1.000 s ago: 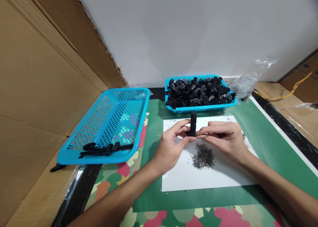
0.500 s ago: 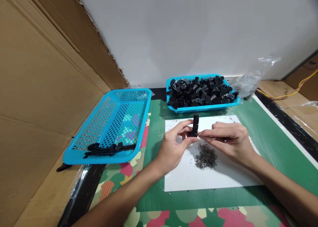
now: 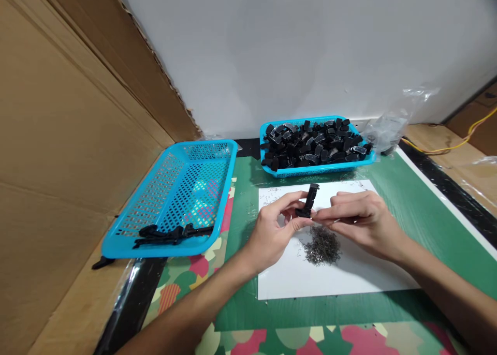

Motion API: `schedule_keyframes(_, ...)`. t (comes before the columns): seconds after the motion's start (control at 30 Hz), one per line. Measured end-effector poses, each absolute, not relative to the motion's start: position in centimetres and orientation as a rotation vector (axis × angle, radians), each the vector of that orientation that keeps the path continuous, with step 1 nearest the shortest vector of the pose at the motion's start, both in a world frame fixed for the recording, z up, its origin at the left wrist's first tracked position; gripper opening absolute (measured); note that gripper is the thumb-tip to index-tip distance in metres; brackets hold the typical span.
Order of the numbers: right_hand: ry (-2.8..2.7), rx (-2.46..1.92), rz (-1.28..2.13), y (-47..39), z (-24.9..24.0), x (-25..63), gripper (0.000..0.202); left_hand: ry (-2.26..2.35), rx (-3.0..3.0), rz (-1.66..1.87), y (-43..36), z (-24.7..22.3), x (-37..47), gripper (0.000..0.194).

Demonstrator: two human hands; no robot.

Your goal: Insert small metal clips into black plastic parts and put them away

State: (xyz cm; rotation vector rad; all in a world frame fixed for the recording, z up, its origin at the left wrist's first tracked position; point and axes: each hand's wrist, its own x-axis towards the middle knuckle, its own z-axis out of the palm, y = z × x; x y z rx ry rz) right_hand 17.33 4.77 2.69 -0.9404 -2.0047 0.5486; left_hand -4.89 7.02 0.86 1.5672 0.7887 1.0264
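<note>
While the left hand (image 3: 269,236) pinches the foot of a slim black plastic part (image 3: 311,198) between thumb and fingers, the right hand (image 3: 361,220) meets that same end with its thumb and forefinger drawn close together. In the head view, the part stands up from the grip above the white sheet of paper (image 3: 287,285), its free end leaning a little to the right. Whether the right fingertips grasp a tiny wire piece or only press on the part, I cannot tell; they cover the spot.

Just below the hands, a pile of small bent metal wire pieces (image 3: 322,246) lies on the paper, with stray ones near its far left corner. Behind the paper, a blue plastic basket (image 3: 318,172) is heaped with short black pieces (image 3: 306,148); to the left, a blue perforated basket (image 3: 230,181) holds a few long black parts (image 3: 166,234) along its near side.

The likeliest trouble, I judge, is a slip at the fingertips: the left hand has only the foot, so a sideways push from the right could twist the part. If dropped, it would probably land on the pile and scatter wire across the paper.
</note>
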Motion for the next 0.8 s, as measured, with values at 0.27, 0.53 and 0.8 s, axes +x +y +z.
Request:
schedule_keyframes(0.27,-1.934,-0.94,0.637,4.7,2.81,17.13,0.017,0.801,1.567,0.972,7.14,0.51,-5.04,0.04)
schedule_keyframes(0.53,-1.891,-0.963,0.603,4.76,2.75,16.94,0.015,0.769,1.578,0.977,7.06,0.61,-5.05,0.041)
schedule_keyframes(0.8,-1.884,-1.02,0.829,4.82,2.8,17.17,0.015,0.783,1.619,0.965,6.99,0.51,-5.17,0.038)
